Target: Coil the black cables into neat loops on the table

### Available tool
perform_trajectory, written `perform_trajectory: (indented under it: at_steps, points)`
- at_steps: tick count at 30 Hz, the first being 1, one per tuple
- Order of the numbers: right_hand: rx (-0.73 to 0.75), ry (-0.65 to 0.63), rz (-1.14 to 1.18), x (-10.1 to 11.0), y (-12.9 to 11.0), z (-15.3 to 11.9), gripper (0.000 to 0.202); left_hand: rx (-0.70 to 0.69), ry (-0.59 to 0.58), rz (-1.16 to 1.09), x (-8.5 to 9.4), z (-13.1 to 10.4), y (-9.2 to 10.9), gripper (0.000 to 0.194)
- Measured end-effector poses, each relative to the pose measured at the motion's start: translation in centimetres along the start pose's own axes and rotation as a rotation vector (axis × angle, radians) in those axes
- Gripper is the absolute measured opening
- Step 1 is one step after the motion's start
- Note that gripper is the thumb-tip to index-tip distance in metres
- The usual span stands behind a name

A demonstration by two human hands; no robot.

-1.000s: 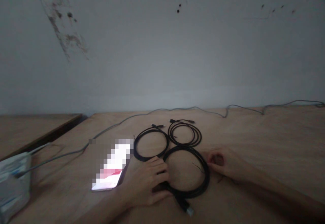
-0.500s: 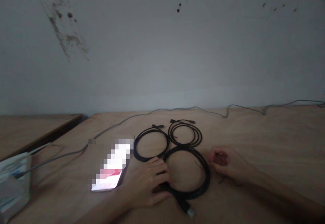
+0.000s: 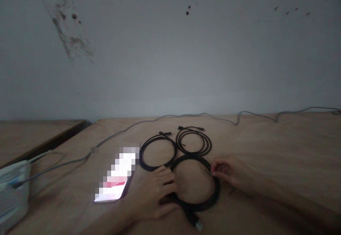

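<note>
Nearest me lies a coiled black cable (image 3: pixel 217 188), a thick ring with a metal-tipped plug (image 3: pixel 197 223) sticking out toward the front. My left hand (image 3: pixel 157 190) is closed around the ring's left side, its fingers hiding that stretch. At the ring's right side, my right hand (image 3: pixel 229 171) pinches a thin dark twist tie (image 3: pixel 208 171) between thumb and forefinger; the tie's grip point is partly hidden. Behind the ring, two more black cable coils lie flat, a left coil (image 3: pixel 142 160) and a right coil (image 3: pixel 209 146).
A phone with a lit screen (image 3: pixel 117 174) lies left of my left hand. At the far left is a white power strip or box (image 3: pixel 16 188) with a grey cord (image 3: pixel 114 134) running along the back of the wooden table (image 3: pixel 279 146). Behind stands a stained wall (image 3: pixel 170 57).
My right hand has moved left onto the ring's right edge, and its thumb and forefinger have come to the tie. My left hand stays on the coil.
</note>
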State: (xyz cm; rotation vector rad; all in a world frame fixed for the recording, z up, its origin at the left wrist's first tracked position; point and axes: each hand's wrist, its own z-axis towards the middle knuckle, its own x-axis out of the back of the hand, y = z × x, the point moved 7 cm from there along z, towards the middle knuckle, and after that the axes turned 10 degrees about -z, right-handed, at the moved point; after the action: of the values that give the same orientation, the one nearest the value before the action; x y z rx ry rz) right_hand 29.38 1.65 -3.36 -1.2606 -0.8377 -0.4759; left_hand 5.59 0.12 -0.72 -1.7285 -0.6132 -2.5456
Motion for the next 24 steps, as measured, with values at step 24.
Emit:
perform_trajectory:
  at_steps: [24]
  points:
    - [-0.126,-0.457,-0.191,-1.7,-0.1,4.7,0.007,0.036,0.018,0.006,-0.1,-0.3,-0.3,0.025]
